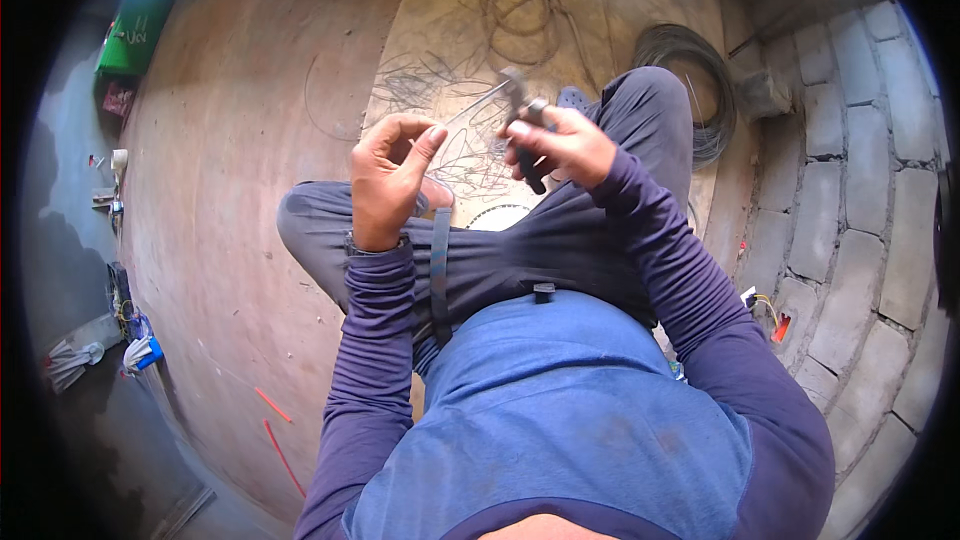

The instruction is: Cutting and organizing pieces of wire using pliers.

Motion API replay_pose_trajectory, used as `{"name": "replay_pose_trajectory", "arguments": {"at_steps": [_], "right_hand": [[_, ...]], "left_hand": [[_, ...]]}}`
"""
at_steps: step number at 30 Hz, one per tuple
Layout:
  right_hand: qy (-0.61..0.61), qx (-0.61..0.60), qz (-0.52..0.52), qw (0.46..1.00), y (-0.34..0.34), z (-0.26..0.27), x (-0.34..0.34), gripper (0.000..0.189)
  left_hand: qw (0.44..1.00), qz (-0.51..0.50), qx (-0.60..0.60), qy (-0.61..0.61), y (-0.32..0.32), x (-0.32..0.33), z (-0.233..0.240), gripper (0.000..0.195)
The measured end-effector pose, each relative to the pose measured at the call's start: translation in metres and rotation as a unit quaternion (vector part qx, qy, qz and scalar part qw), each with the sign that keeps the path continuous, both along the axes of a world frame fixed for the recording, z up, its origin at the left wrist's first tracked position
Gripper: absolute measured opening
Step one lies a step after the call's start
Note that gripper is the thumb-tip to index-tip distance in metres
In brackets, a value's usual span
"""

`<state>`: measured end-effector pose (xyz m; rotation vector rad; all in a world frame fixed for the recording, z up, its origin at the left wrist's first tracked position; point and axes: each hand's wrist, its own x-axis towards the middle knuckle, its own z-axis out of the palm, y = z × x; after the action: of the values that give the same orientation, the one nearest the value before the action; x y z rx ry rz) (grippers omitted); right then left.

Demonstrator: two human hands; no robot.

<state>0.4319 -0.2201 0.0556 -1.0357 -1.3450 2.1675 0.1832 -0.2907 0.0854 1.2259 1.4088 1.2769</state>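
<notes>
My left hand (394, 165) pinches one end of a thin metal wire (480, 100) between thumb and fingertips. The wire slants up to the right, to the head of a dark-handled pair of pliers or pincers (516, 90). My right hand (566, 142) grips that tool by its handles; its jaws are blurred, so whether they bite the wire is unclear. Below and behind the hands, cut pieces of thin wire (480, 169) lie scattered on a plywood sheet (420, 7) between my bent legs.
A coil of dark wire (720, 90) lies right of my knee, near a concrete block wall (847, 187). A loose rope (525, 15) lies ahead. At the far left stands a green box (135, 34). Red tube pieces (281, 450) lie on the floor at lower left.
</notes>
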Motion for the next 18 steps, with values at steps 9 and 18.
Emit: {"name": "replay_pose_trajectory", "arguments": {"at_steps": [9, 18], "right_hand": [[-0.002, -0.029, -0.124, 0.992, 0.010, -0.010, 0.017, 0.042], [-0.033, 0.129, -0.045, 0.990, -0.012, 0.004, -0.026, 0.036]], "left_hand": [[0.998, 0.004, 0.008, 0.064, 0.001, -0.025, 0.012, 0.009], [0.995, 0.001, 0.017, 0.097, 0.005, -0.011, 0.012, 0.009]]}}
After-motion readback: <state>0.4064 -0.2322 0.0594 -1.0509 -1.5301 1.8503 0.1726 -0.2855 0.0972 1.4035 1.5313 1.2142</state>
